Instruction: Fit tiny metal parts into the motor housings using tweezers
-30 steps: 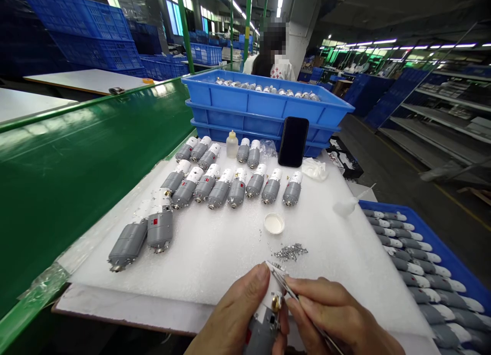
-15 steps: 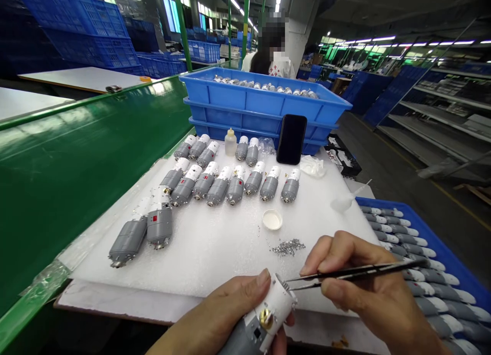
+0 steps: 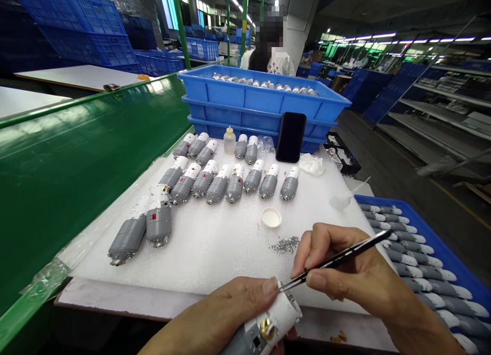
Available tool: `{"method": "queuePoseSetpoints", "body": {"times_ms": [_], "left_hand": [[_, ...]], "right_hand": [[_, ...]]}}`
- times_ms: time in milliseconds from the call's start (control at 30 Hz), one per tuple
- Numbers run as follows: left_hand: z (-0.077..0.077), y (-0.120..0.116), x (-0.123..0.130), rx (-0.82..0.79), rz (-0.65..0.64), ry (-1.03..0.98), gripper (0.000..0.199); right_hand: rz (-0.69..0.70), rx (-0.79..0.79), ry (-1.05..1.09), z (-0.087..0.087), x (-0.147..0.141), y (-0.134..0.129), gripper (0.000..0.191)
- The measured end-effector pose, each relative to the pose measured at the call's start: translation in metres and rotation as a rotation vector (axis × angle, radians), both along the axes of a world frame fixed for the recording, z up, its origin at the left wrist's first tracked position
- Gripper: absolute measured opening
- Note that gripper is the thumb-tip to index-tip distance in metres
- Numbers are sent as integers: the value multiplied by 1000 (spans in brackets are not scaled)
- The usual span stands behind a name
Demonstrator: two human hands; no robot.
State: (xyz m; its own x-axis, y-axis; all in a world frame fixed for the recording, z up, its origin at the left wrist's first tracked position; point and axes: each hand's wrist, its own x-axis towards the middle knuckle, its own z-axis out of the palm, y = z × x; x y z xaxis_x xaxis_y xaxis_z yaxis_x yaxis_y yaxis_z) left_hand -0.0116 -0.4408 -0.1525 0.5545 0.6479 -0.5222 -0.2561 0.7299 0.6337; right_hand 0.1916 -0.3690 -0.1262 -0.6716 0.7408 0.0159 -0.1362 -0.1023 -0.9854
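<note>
My left hand [image 3: 233, 304] is wrapped round a white and grey cylindrical model [image 3: 282, 316], which has a gold round fitting on its side. Its white end tilts up to the right. Between the thumb and fingers of my right hand [image 3: 345, 268] are black tweezers [image 3: 345, 253], their tips at the rim of the white end, close to my left thumb. Whether a part sits in the tips is too small to tell. Just beyond lies a pile of tiny silver parts [image 3: 284, 245], and behind it a small white dish [image 3: 271, 218].
Several similar models [image 3: 235, 183] lie across the white foam sheet [image 3: 215, 242]. At the back are a dropper bottle [image 3: 229, 141], a phone [image 3: 290, 137] and stacked blue bins [image 3: 264, 109]. A blue tray [image 3: 368, 200] of models stands right; a person [image 3: 268, 58] is beyond.
The tweezers have moved from the open white end to its near-left rim, steeper and with their tips closer together. The model has turned slightly in my left hand.
</note>
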Motion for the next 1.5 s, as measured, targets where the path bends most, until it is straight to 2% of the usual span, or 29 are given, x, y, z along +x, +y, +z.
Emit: {"method": "queuePoseSetpoints", "body": {"times_ms": [233, 433, 667, 933, 1100, 1233, 1500], "left_hand": [[-5, 1, -2, 30, -42, -29, 55], [-4, 1, -1, 96, -60, -17, 49], [-9, 3, -1, 69, -97, -22, 53], [-14, 1, 1, 35, -84, -43, 54], [-10, -2, 5, -24, -5, -6, 59], [-6, -3, 6, -71, 1, -2, 61], [-8, -2, 3, -27, -1, 17, 56]], "right_hand": [[39, -15, 4, 1, -1, 3, 12], [-20, -39, -24, 3, -3, -5, 16], [-4, -90, -42, 2, 1, -5, 15], [93, -112, -12, -9, 3, 7, 11], [110, -118, -16, -12, 4, 11, 11], [124, -129, -3, -11, 2, 13, 11], [119, -106, -39, -12, -1, 16, 13]]}}
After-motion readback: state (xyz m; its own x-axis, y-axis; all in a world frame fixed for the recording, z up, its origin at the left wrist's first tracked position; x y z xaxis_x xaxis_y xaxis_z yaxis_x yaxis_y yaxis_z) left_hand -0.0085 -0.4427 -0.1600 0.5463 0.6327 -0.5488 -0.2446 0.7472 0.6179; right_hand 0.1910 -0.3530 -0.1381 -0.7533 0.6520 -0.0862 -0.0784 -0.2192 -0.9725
